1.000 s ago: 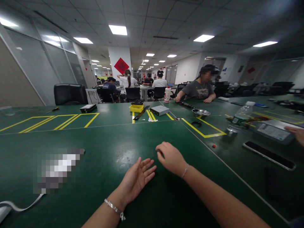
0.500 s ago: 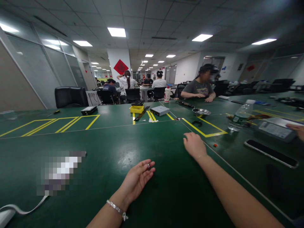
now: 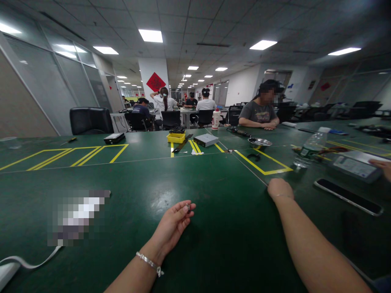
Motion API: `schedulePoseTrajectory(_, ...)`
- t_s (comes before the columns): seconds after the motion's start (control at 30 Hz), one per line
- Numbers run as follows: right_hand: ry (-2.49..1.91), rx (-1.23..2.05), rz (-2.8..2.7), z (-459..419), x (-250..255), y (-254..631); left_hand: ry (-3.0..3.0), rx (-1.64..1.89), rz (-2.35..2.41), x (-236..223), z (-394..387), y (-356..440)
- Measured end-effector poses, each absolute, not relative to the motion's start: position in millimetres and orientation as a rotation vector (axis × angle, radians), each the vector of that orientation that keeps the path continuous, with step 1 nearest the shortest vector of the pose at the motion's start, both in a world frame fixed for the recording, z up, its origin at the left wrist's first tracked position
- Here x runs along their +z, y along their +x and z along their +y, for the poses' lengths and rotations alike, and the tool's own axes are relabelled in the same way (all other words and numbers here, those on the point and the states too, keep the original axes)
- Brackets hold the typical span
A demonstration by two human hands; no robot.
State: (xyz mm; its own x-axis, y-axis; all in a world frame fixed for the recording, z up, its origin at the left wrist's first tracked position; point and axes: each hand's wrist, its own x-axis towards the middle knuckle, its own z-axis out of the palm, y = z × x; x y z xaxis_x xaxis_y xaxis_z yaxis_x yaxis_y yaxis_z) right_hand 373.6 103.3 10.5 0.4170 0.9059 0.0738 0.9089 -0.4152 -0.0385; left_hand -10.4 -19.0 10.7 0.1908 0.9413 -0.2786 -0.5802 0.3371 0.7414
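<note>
My left hand (image 3: 175, 224) is raised over the green table with its palm turned inward, a silver bracelet (image 3: 149, 262) at the wrist. Thumb and fingers are closed on a small shiny metal piece (image 3: 188, 208), too small to name. Farther right, my right hand (image 3: 280, 189) is low at the tabletop, back up, beside the yellow-taped outline. Its fingers are hidden behind the back of the hand, so whether it grips anything does not show. The small orange-red bit seen earlier at this place is out of sight.
A phone (image 3: 348, 196), a water bottle (image 3: 310, 150) and a grey box (image 3: 354, 167) touched by another person's hand are at right. Farther back are a metal dish (image 3: 259, 142), a grey drive (image 3: 206, 140) and a yellow tray (image 3: 176, 138). A person sits across the table.
My right hand has moved right and toward me, covering the spot where the orange-red bit lay. My left hand has shifted slightly left, still holding the metal piece.
</note>
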Motion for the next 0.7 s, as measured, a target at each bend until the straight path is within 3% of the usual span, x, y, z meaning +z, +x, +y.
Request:
schedulePoseTrajectory(0.13,-2.479,-0.063,-1.666,102.3,18.6,357.8,0.534,1.160,0.798,13.4,-18.4,-8.5)
schedulePoseTrajectory(0.27,-2.171,0.138,-1.756,102.2,27.9,315.8,0.527,1.153,0.800,16.0,-19.2,-8.2)
schedulePoseTrajectory(0.53,-1.183,1.385,-1.632,61.5,44.1,202.4,0.568,1.198,0.838,12.8,-17.4,-8.9)
schedulePoseTrajectory(0.7,-0.977,1.778,-1.335,33.0,48.4,166.7,0.721,1.323,0.932,10.9,-16.0,-6.7)
